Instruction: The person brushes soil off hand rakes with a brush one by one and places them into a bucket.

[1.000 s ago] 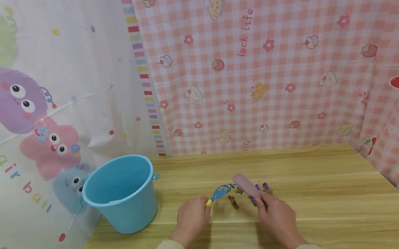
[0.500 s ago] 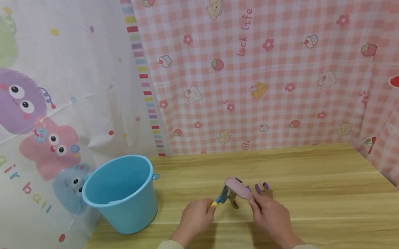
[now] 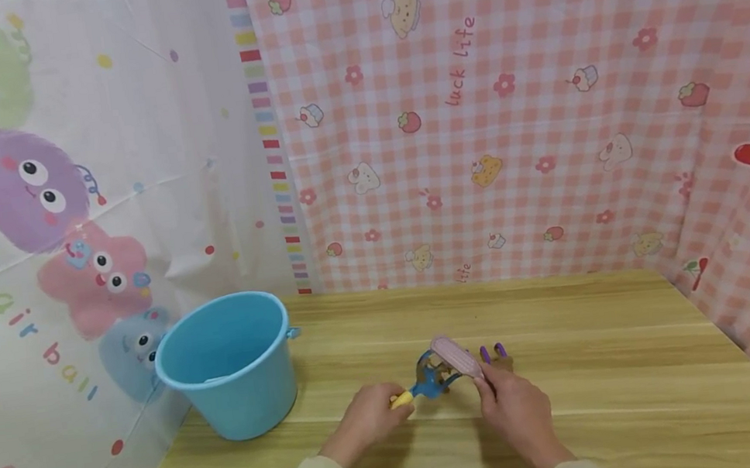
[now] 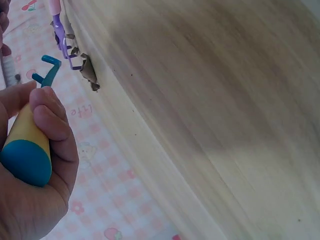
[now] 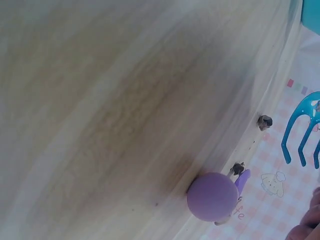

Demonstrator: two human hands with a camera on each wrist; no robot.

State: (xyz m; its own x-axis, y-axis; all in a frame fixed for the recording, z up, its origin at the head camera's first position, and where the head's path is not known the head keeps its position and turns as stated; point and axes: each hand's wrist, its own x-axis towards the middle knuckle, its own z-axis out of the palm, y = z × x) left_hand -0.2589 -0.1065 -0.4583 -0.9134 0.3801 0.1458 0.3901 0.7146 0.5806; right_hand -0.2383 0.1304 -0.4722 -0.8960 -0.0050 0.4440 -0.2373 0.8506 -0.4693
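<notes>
My left hand (image 3: 371, 414) grips the yellow handle of a blue toy hand rake (image 3: 429, 387), also gripped in the left wrist view. Its tines curve upward in the head view, with brown dry leaf bits (image 3: 439, 370) at them. My right hand (image 3: 519, 411) holds a flat pink brush-like tool (image 3: 456, 357) with a rounded, textured head, which overlaps the tines and hides part of the leaves. Near that hand a purple rake (image 4: 60, 35) with a pink handle rests on the table, its lavender handle end (image 5: 212, 196) in the right wrist view.
A light blue bucket (image 3: 268, 395) stands at the table's left side, open at the top. More dry leaves (image 4: 89, 70) lie by the purple rake's tines. Patterned cloths (image 3: 510, 131) hang behind and on both sides of the wood-grain table (image 3: 618, 384).
The left hand has moved slightly right and turned the blue rake so its tines face up at the leaves. The pink tool has shifted a little left and down to meet it.
</notes>
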